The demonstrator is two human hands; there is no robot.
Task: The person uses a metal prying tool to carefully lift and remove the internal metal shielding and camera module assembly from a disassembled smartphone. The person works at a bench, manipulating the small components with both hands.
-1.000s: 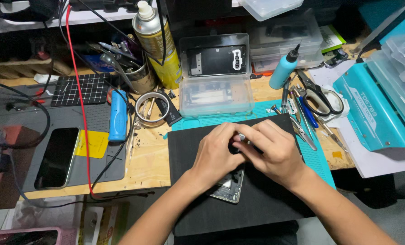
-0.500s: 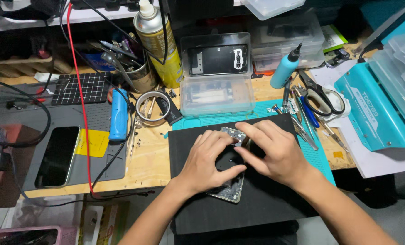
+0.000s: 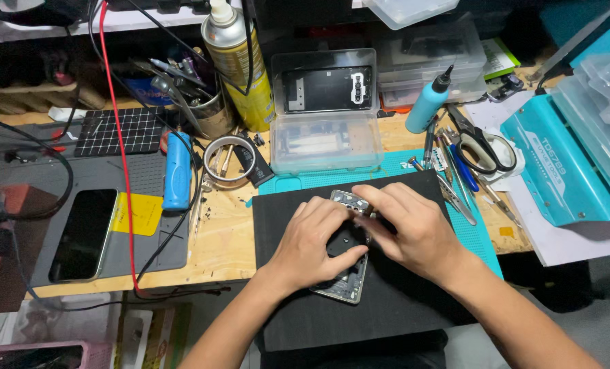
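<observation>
From the head camera, both hands are working over an opened silver-framed phone body [image 3: 349,273] that is lying tilted on a black rectangular mat [image 3: 394,307] near the front of the wooden surface [image 3: 223,239]. The left hand [image 3: 315,242] is pressing flat on the phone's middle, fingers [image 3: 312,208] spread and lightly curled, thumb resting on its dark inner plate. The right hand [image 3: 414,229] is lying beside it, touching it, fingers bent down onto the phone's upper end; whether they are pinching anything small cannot be told.

Behind the mat a clear plastic hinged box [image 3: 325,113] is standing open, its raised lid holding a black phone back cover [image 3: 327,89] and its lower tray holding pale parts too blurred to name. A metal cup [image 3: 209,113] is holding a bundle of hand tools, with a yellow spray can [image 3: 240,68] just beside it. A teal plastic case [image 3: 564,164] is sitting at the right edge.

The mat's front edge is overhanging the surface toward the person. Left of the mat bare wood is lying open as far as a grey work pad [image 3: 154,225] carrying a black phone [image 3: 83,236]. Right of the mat, scissors [image 3: 479,147] and tweezers are crowding the teal strip.
</observation>
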